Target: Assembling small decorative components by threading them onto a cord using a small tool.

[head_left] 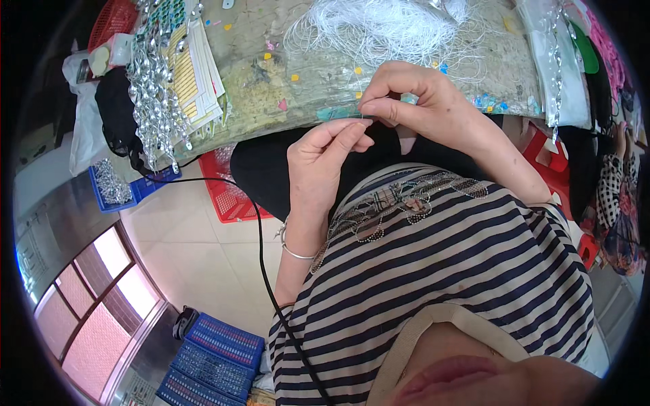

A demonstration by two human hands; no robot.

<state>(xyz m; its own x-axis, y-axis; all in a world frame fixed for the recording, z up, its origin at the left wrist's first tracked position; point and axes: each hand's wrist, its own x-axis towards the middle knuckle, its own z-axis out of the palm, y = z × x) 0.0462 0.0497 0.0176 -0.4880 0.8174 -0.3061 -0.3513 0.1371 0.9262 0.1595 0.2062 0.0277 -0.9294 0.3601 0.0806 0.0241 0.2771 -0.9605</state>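
My left hand [325, 150] and my right hand [420, 101] meet just over the near edge of the worktable [254, 111]. Thumb and forefinger are pinched together on each, with the fingertips almost touching. A thin, pale line shows between them; it is too fine for me to name. Beyond my hands lies a loose, tangled heap of white thread [379, 30]. Small yellow, pink and blue bits are scattered on the worn tabletop around them.
Strings of silvery beads [156, 101] hang over the table's left edge beside stacked cards [203, 71]. Another bead string [557, 74] hangs at the right. A black cable [261, 237] runs down past my left arm. Red [233, 196] and blue baskets [132, 189] stand below.
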